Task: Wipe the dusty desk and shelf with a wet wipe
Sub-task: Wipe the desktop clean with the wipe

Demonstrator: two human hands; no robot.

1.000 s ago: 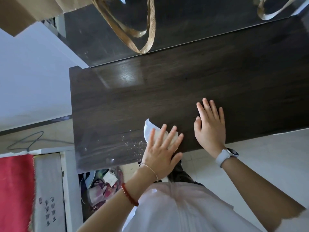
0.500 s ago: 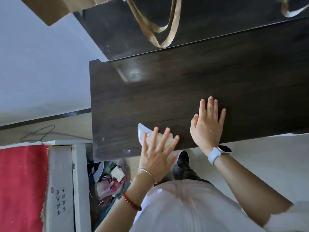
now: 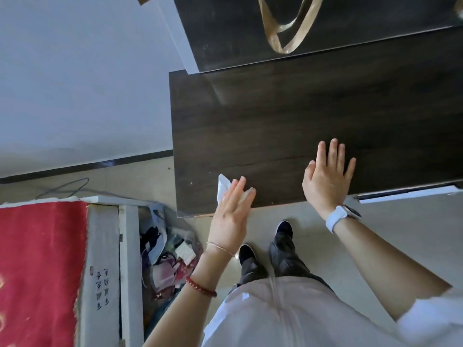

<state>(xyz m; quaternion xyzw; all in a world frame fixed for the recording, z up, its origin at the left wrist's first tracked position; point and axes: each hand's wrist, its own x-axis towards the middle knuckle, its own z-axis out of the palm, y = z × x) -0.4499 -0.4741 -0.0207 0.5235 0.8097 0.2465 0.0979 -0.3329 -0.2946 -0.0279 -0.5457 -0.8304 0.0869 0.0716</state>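
A wet wipe (image 3: 223, 187) is pressed under the flat left hand (image 3: 230, 212) near the front-left corner of the desk (image 3: 275, 116). The right hand (image 3: 326, 177) is laid flat, unclenched, beside it. Below that corner, seemingly, a rubbish bag (image 3: 172, 254) is lodged.

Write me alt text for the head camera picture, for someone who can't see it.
Seen from above, a person's left hand presses a white wet wipe onto the near left part of a dark wooden desk, while the right hand rests flat beside it. A bag of clutter sits on the floor below.
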